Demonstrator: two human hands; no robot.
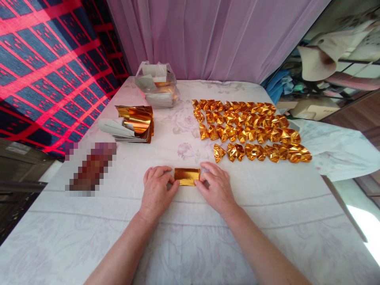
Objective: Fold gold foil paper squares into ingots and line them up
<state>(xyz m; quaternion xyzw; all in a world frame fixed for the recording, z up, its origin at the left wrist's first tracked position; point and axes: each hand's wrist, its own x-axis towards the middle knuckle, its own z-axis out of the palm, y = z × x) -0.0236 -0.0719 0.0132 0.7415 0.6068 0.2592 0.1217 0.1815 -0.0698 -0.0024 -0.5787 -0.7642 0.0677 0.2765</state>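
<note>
Here, a small folded rectangle of gold foil paper (187, 176) lay flat on the pale floral tablecloth (267, 221), directly between the two hands. The left hand (156, 191) pinched its left edge with curled fingers; the right hand (216, 186) pinched the right edge likewise. Rows of folded gold foil ingots (252, 128) lay beyond, well apart.
</note>
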